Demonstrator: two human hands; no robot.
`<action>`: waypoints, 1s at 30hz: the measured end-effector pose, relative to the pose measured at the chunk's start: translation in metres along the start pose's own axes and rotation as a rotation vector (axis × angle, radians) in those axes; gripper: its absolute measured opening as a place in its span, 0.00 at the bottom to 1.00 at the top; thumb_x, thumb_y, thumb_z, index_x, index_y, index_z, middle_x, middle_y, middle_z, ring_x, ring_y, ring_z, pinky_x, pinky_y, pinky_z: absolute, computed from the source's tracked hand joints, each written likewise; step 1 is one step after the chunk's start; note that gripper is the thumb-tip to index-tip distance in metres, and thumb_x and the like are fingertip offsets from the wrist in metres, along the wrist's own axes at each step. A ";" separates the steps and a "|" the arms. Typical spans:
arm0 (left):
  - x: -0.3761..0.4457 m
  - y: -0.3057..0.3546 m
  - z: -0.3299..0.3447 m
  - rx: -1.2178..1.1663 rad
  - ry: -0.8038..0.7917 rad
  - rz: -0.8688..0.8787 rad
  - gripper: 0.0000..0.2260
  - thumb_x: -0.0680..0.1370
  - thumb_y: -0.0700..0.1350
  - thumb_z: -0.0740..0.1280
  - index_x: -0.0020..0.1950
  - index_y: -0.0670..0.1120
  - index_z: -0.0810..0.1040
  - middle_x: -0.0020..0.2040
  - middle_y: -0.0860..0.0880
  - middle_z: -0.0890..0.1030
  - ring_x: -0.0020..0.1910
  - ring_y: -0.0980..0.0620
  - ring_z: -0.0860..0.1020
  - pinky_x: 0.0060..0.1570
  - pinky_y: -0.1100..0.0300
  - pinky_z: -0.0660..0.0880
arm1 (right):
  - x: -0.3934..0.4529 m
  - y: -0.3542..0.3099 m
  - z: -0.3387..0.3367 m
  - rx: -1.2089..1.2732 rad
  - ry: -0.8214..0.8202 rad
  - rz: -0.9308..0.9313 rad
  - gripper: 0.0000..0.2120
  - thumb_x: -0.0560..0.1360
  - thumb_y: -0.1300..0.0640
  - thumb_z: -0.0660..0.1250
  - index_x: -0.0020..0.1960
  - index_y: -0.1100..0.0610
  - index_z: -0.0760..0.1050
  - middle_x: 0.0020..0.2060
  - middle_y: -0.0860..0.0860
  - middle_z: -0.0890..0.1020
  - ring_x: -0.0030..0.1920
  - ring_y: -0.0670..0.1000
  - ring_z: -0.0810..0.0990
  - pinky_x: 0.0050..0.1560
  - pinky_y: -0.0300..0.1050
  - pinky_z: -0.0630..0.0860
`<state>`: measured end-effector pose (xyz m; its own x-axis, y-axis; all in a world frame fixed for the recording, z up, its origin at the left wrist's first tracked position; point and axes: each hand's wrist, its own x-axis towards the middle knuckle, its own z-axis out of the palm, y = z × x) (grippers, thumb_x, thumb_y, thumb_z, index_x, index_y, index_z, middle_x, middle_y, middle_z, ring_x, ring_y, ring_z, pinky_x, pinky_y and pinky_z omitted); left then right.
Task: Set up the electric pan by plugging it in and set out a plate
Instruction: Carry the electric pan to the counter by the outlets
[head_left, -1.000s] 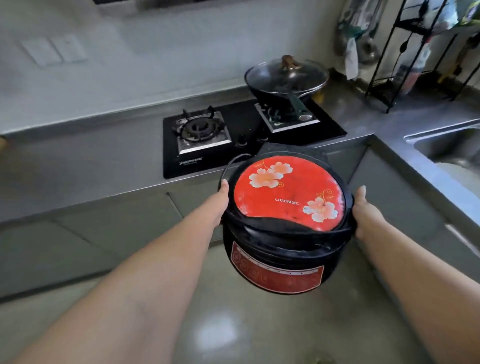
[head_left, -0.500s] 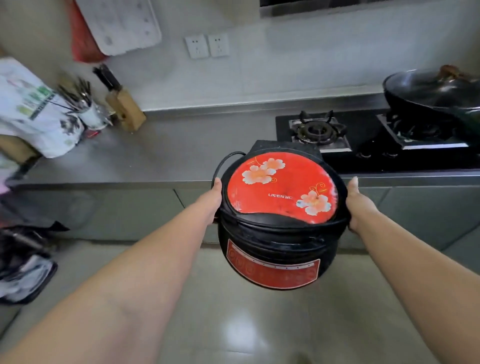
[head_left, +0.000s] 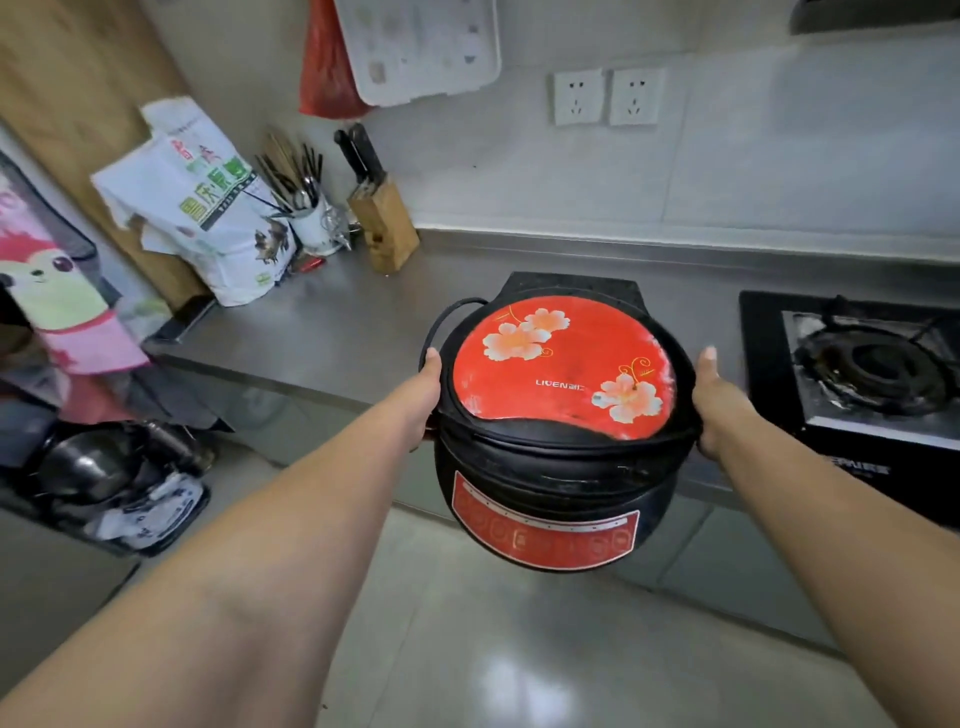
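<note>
Head: round glossy electric pan (head_left: 563, 415) btwn both hands

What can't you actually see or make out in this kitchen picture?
- Fingers of the left hand and right hand: behind the electric pan, head view.
- The pan's plug: only a cord loop shows.
- Red control panel symbols: too blurred.
- Gas stove: cut off by the right edge.
- Any plate: none identifiable.

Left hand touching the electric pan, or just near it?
Touching. Head view: left hand grips the electric pan by its left rim, thumb on top.
</note>
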<state>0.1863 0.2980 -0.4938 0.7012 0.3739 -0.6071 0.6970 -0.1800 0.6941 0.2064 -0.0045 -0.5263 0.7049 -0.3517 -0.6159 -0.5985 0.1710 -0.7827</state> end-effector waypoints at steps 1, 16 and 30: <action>0.016 0.007 -0.012 -0.005 0.006 -0.005 0.30 0.75 0.71 0.47 0.42 0.49 0.77 0.36 0.51 0.80 0.34 0.51 0.76 0.27 0.60 0.66 | 0.008 -0.007 0.023 -0.003 -0.012 0.005 0.40 0.70 0.25 0.52 0.59 0.59 0.76 0.55 0.54 0.83 0.51 0.56 0.81 0.61 0.52 0.76; 0.258 0.112 -0.123 0.025 -0.079 -0.001 0.30 0.76 0.70 0.45 0.43 0.49 0.75 0.40 0.52 0.77 0.35 0.52 0.73 0.31 0.59 0.67 | 0.115 -0.084 0.266 0.036 0.066 -0.005 0.42 0.71 0.27 0.53 0.65 0.61 0.74 0.56 0.54 0.81 0.48 0.55 0.81 0.44 0.43 0.75; 0.418 0.177 -0.129 0.046 -0.220 -0.029 0.39 0.75 0.71 0.43 0.73 0.46 0.69 0.72 0.46 0.71 0.72 0.45 0.67 0.72 0.51 0.62 | 0.225 -0.107 0.370 0.001 0.103 0.087 0.49 0.67 0.22 0.51 0.67 0.62 0.72 0.62 0.59 0.78 0.61 0.61 0.78 0.65 0.57 0.73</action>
<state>0.5837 0.5402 -0.5750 0.6933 0.1727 -0.6997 0.7197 -0.2156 0.6600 0.5703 0.2382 -0.6145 0.6079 -0.4279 -0.6689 -0.6553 0.2054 -0.7269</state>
